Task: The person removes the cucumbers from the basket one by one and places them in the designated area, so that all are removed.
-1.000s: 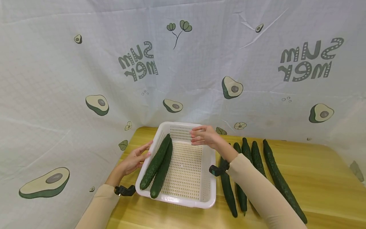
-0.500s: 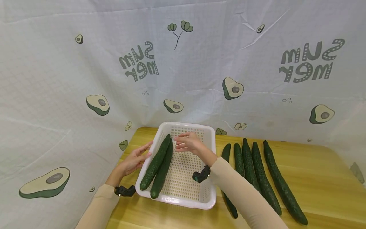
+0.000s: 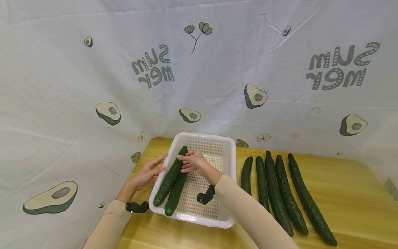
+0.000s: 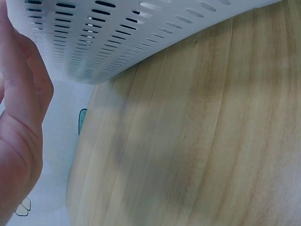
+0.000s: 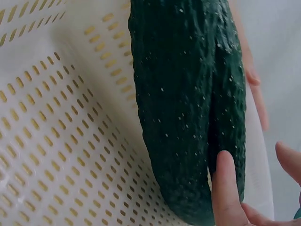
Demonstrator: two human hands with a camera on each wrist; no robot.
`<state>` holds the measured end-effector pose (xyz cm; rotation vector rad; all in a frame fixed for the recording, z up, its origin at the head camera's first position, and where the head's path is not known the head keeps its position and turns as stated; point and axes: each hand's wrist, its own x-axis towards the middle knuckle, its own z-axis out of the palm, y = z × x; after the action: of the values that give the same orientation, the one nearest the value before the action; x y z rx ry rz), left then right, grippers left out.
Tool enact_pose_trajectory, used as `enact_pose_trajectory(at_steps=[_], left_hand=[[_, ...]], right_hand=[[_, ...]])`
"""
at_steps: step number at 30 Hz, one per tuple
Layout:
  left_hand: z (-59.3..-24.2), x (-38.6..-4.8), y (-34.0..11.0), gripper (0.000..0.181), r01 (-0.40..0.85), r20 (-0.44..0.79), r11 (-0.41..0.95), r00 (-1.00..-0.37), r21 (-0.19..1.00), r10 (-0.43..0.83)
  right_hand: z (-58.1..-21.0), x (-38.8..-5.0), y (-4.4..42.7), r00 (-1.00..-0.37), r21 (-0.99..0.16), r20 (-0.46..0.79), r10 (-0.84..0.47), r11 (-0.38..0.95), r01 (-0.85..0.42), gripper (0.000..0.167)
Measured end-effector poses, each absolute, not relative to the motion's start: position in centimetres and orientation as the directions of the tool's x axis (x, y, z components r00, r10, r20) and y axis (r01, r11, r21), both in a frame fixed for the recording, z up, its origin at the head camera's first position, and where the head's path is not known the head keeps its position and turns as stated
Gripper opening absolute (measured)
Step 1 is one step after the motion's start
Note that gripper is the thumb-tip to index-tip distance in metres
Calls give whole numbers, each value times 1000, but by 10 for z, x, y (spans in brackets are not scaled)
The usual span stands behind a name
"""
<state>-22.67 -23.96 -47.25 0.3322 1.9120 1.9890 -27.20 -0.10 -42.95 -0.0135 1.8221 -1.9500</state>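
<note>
Two dark green cucumbers lie side by side along the left side of a white perforated basket (image 3: 229, 173): the outer one (image 3: 168, 183) and the inner one (image 3: 178, 193). Over their far half is my right hand (image 3: 199, 164). The right wrist view has a fingertip (image 5: 225, 165) at the seam between the cucumbers (image 5: 174, 108), with the thumb (image 5: 289, 160) held apart. My left hand (image 3: 144, 176) rests against the basket's left rim from outside, fingers extended. In the left wrist view that hand (image 4: 21, 113) stands beside the basket wall (image 4: 108, 33).
Several more cucumbers (image 3: 275, 193) lie in a row on the wooden table (image 3: 345, 197), right of the basket. My right sleeve (image 3: 245, 211) crosses the basket's near right corner. A pale curtain (image 3: 217, 69) with avocado prints hangs behind the table.
My right hand has moved left from the basket's far right part to the two cucumbers inside. The left hand stays at the rim. The head view has shifted slightly.
</note>
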Motion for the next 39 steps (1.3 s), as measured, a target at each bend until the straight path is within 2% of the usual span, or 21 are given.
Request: enact_pose_trajectory(at_steps=[11,22,39], left_hand=[[-471,-228,-237,63,-101,-79,-31,-903,994,421],[-470,-228,-239,63,-79,-69,-7,-907,997,415],[-473,-226,-240,64,-101,-83,-21,-906,995,416]], right_hand=[[-434,-269,-13,-902,-946,-320,-291,55,318,76],[-440,-267,-26,-936,-951,-307,-174,101,293,77],[-445,-265,-34,-959,-952,-267,-96,184,246,80]])
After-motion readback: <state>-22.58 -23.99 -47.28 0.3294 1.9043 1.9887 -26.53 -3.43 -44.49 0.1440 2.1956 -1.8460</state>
